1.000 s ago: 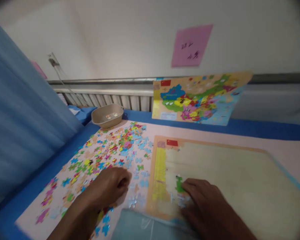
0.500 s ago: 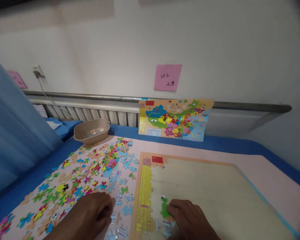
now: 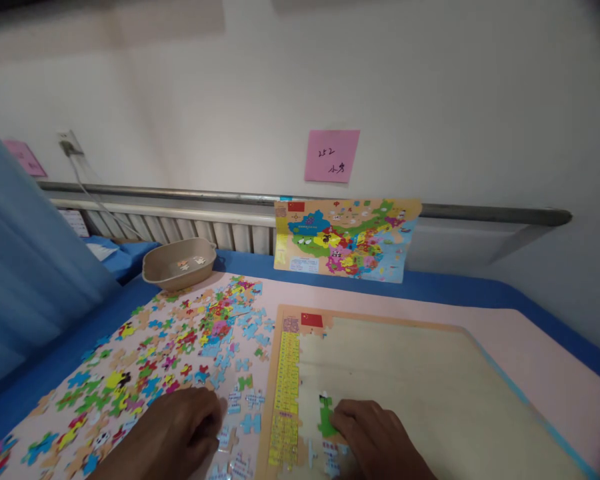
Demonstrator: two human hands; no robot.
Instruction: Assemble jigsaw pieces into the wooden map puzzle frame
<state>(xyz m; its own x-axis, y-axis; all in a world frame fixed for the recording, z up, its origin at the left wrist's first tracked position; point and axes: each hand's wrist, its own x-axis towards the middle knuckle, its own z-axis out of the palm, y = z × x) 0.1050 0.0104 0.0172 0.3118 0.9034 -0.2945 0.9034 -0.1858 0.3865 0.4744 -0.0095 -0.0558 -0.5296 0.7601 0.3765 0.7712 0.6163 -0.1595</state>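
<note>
My right hand [image 3: 375, 437] is over the lower part of the puzzle board [image 3: 410, 380], its bent fingertips on a green puzzle piece [image 3: 326, 423]. Just below that piece lie white and pale-blue lettered pieces [image 3: 332, 451], partly under the hand. My left hand [image 3: 190, 420] rests closed among the loose puzzle pieces [image 3: 145, 347] left of the board; whatever its curled fingers may hold is hidden. Beside it are light-blue lettered pieces [image 3: 234, 401]. Along the board's left edge runs a filled yellow strip [image 3: 285, 373], with a red flag [image 3: 311, 320] in the top corner.
A printed picture map [image 3: 347, 240] leans upright against the wall rail [image 3: 495, 215]. A beige basin [image 3: 180, 263] with a few pieces stands at the back left. A blue curtain [image 3: 35, 267] hangs on the left. A pink note [image 3: 332, 156] is on the wall.
The whole view has shifted slightly, so things sit a little further left. Both hands keep nearly the same pose, the right one still at the green puzzle piece.
</note>
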